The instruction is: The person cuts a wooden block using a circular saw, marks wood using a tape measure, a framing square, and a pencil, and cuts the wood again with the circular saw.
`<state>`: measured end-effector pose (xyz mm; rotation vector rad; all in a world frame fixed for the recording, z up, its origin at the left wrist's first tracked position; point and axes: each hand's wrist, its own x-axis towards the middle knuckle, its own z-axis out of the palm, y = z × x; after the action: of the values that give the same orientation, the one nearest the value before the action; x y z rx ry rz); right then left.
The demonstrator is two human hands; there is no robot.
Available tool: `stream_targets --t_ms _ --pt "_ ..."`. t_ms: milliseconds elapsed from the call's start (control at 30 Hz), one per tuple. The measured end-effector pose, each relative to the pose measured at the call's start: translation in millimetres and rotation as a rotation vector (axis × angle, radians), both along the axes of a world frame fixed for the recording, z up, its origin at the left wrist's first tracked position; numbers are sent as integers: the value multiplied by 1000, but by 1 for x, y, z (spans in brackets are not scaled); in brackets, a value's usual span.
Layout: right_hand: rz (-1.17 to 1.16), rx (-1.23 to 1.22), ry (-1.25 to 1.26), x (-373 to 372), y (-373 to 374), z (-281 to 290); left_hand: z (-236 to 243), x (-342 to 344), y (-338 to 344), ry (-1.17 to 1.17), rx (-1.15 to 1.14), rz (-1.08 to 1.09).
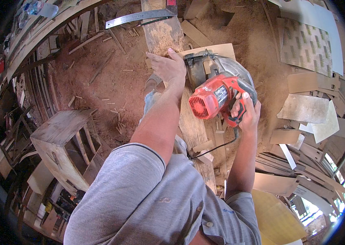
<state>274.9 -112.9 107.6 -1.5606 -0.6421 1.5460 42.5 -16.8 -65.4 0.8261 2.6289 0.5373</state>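
My right hand [248, 112] is wrapped round the rear handle of a red and black circular saw [211, 98]. The saw's base rests on a thin light-brown board [227, 51], which lies across a long, worn wooden plank [162, 34]. On the plank, left of the saw, is my left hand [166, 67]. Its fingers are stretched out near the board's left end, and they grip nothing that I can see. The saw hides most of the board, and its blade edge does not show. A black cord [217, 148] runs from the saw's handle back toward my body.
A metal ruler [135, 18] and a dark pencil-like stick [154, 21] lie across the plank's far end. Wood scraps and sawdust cover the floor [111, 81]. A wooden box-like frame [60, 130] stands at the left. Several offcut sheets [303, 108] are piled at the right.
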Motion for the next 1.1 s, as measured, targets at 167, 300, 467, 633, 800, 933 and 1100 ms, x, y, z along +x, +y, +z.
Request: stream_targets --t_ms 167,300,467,633,800,933,1100 --pt "0 12 11 -1 0 1 2 1 -1 -10 4 -1" --pt "4 14 9 -2 2 0 0 -1 -1 2 14 0" --pt "26 -15 45 5 3 -2 3 2 0 -4 20 2" --pt "18 -5 95 6 3 -2 3 1 -1 -23 30 6" --pt "14 8 48 2 4 2 2 0 -4 -29 64 -1" --pt "49 -11 -16 3 3 0 4 0 -4 -25 65 3" --pt "42 7 -18 2 2 1 9 1 -4 -40 52 2"
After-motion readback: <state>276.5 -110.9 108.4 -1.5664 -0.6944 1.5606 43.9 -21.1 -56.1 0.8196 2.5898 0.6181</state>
